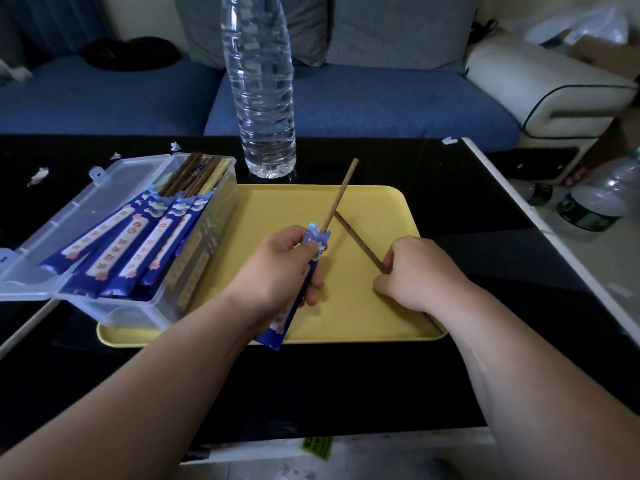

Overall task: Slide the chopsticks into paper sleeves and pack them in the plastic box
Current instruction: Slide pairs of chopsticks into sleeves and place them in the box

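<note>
Head view. My left hand [284, 268] grips a blue paper sleeve [277, 327] above the yellow tray [374, 209], fingers curled round its upper half. The sleeve's closed end points toward seven o'clock and its open mouth toward one o'clock. One brown chopstick [339, 195] sits partly inside the mouth, its free length projecting toward one o'clock past the tray's far rim. My right hand [419, 271], at three o'clock from the left, rests on the tray and pinches the near end of a second chopstick [360, 242] between curled fingers and thumb. This stick lies on the tray and runs toward eleven o'clock. Its far tip meets the first stick in this view; whether they touch cannot be told. The clear plastic box [221, 202], lid open toward nine o'clock, sits on the tray's nine-o'clock edge and holds several sleeved chopsticks [138, 244] side by side, bare ends toward twelve o'clock. A water bottle [263, 98] stands upright on the black table [346, 393] at twelve o'clock, just beyond the tray
</note>
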